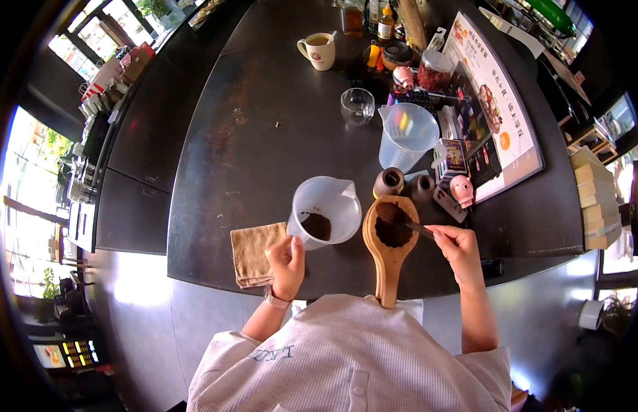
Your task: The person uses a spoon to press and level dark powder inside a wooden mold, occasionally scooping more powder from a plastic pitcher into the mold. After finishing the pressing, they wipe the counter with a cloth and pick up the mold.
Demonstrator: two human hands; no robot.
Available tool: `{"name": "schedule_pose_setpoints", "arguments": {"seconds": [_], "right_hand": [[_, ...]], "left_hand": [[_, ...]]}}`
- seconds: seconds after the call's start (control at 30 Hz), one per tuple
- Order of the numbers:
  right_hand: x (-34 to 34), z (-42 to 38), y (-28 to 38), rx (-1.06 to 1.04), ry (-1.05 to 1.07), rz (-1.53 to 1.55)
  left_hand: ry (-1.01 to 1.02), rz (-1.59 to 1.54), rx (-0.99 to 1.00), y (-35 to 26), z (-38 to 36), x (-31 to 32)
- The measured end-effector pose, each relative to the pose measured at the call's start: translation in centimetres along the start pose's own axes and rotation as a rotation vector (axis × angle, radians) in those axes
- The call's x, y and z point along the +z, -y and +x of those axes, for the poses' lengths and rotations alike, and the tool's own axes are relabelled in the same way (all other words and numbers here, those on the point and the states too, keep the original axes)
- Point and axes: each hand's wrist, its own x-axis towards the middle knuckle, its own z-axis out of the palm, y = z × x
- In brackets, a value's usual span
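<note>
My left hand (288,264) is closed on the handle of a translucent measuring jug (336,196), which tilts so its opening faces up toward me. Dark brown powder (317,225) lies in the jug. My right hand (456,248) grips a dark spoon (420,229). The spoon's bowl end is over a heap of similar dark powder (393,232) on the round head of a wooden paddle-shaped holder (389,275). It looks like a stack of several layers, its handle pointing toward my body. A folded brown cloth (253,250) lies left of the jug, beside my left hand.
Behind the wooden holder stand two small dark pots (389,182) and a larger clear measuring jug (407,134). A glass cup (357,106), a mug (319,51) and a pink pig figurine (461,190) are farther off. A menu board (497,103) lies along the right side.
</note>
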Motion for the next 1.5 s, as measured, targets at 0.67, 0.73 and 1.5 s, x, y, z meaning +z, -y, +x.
{"name": "schedule_pose_setpoints", "arguments": {"seconds": [0.67,0.73,1.5], "right_hand": [[1.1,-2.4,-8.1,-0.789,-0.311,-1.055],[1.1,-2.6,-8.2,-0.812,-0.302,-1.074],[0.4,-2.9,-6.8,-0.332,-0.267,-0.159]], "left_hand": [[0.024,-0.233,-0.09,4.0,-1.2,-1.7],[-0.022,-0.26,-0.111,3.1,-1.3,-1.2],[0.013,0.118,0.23,2.5,-1.3,-0.8]]}}
